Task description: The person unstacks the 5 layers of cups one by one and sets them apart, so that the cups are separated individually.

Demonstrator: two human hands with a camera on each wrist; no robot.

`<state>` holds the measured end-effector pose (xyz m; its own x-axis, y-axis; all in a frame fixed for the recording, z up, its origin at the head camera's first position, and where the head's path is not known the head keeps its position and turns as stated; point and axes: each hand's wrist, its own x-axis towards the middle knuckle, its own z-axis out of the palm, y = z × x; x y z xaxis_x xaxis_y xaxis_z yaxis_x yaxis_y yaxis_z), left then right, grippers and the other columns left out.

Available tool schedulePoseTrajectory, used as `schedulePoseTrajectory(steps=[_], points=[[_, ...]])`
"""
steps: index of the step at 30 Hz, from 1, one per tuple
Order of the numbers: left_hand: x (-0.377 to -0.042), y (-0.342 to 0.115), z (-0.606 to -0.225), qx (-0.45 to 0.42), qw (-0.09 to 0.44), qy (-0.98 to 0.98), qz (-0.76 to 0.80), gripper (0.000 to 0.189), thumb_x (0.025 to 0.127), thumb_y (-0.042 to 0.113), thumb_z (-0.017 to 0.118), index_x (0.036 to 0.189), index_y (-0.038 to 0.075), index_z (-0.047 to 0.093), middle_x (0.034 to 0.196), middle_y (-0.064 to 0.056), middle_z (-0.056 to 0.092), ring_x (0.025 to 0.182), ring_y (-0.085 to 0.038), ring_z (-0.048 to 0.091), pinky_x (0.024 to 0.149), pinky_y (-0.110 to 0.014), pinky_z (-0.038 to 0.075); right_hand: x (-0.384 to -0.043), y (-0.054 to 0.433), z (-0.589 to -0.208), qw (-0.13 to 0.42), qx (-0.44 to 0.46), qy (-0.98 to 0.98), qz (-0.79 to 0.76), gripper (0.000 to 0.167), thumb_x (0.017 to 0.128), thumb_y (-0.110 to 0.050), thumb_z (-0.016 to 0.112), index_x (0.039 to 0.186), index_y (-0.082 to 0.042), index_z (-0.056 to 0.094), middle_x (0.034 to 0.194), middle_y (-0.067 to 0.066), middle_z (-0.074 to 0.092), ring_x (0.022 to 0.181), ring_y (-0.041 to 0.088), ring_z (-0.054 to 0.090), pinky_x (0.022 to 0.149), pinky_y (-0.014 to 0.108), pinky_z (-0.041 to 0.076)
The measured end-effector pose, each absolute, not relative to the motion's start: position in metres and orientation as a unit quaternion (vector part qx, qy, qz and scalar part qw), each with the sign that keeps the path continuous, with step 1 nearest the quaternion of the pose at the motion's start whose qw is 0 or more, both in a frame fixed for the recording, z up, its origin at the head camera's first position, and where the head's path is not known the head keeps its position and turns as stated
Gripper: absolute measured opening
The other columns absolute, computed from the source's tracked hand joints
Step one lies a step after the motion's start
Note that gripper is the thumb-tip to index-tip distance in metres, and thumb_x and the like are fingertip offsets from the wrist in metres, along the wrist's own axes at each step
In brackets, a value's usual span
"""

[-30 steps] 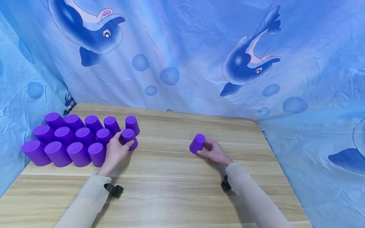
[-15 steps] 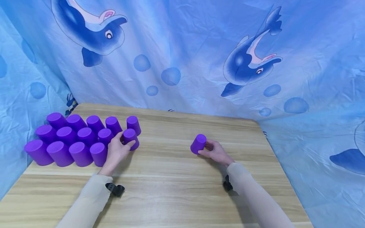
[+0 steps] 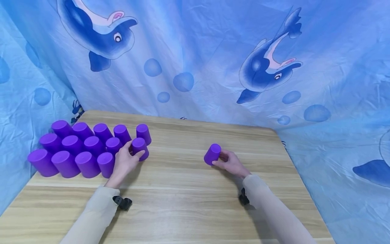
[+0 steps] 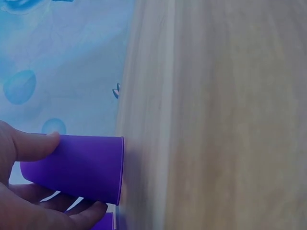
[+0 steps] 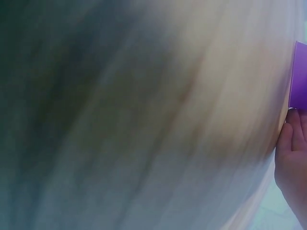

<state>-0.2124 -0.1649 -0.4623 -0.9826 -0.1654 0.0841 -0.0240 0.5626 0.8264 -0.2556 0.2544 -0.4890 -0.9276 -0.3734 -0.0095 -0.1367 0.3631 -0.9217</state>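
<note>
In the head view, my left hand grips an upside-down purple cup at the right end of the middle row. The left wrist view has the thumb on one side of this cup and the fingers curled along the other, its rim at the tabletop. Farther right, my right hand holds another upside-down purple cup between thumb and fingers. At the right edge of the right wrist view, only part of that cup and of the hand shows.
Several more upturned purple cups stand in three rows on the left of the wooden table. One cup ends the back row, just behind the left-hand cup. A blue dolphin-print curtain hangs beyond the table's far edge.
Both hands stay on the same cups. The head view has shifted slightly, so the cups and curtain appear a little farther right.
</note>
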Motion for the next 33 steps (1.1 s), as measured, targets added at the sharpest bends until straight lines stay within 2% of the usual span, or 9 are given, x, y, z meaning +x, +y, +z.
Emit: schedulePoseTrajectory(steps=[8,15,21,27,33], points=[[-0.212,-0.170,-0.463,0.049,0.081,-0.887,-0.452,0.067,0.089,0.024,0.070,0.141,-0.004,0.039,0.130,-0.030,0.049,0.119,-0.045,0.047,0.098,-0.055,0.039,-0.244,0.244,-0.461,0.131,-0.171,0.807,-0.550,0.048,0.086,-0.004,0.070,0.130,0.004,0.052,0.123,0.018,0.060,0.118,0.037,0.051,0.105,0.051,0.034],[-0.213,-0.171,-0.463,0.044,0.081,-0.888,-0.450,0.066,0.088,0.025,0.071,0.140,-0.004,0.042,0.129,-0.030,0.051,0.119,-0.045,0.047,0.099,-0.054,0.038,-0.243,0.227,-0.454,0.129,-0.185,0.813,-0.537,0.047,0.086,-0.004,0.071,0.129,0.006,0.053,0.122,0.018,0.060,0.117,0.037,0.052,0.102,0.051,0.038],[-0.213,-0.171,-0.461,0.042,0.082,-0.890,-0.447,0.066,0.088,0.024,0.071,0.140,-0.003,0.042,0.129,-0.029,0.051,0.120,-0.045,0.046,0.100,-0.054,0.037,-0.238,0.194,-0.451,0.121,-0.208,0.819,-0.521,0.046,0.085,-0.004,0.071,0.127,0.004,0.055,0.122,0.015,0.061,0.117,0.033,0.053,0.102,0.049,0.038],[-0.213,-0.173,-0.458,0.045,0.070,-0.895,-0.438,0.067,0.088,0.024,0.070,0.140,-0.005,0.040,0.130,-0.030,0.049,0.121,-0.046,0.045,0.101,-0.055,0.036,-0.244,0.160,-0.468,0.133,-0.203,0.811,-0.533,0.055,0.085,-0.007,0.072,0.134,0.003,0.049,0.128,0.017,0.057,0.116,0.031,0.055,0.100,0.044,0.042],[-0.214,-0.172,-0.459,0.042,0.066,-0.895,-0.440,0.068,0.088,0.025,0.071,0.141,-0.004,0.040,0.130,-0.030,0.050,0.120,-0.045,0.046,0.100,-0.054,0.037,-0.246,0.130,-0.479,0.146,-0.191,0.821,-0.518,0.057,0.083,-0.014,0.076,0.133,-0.001,0.052,0.125,0.012,0.059,0.112,0.022,0.058,0.095,0.032,0.047]])
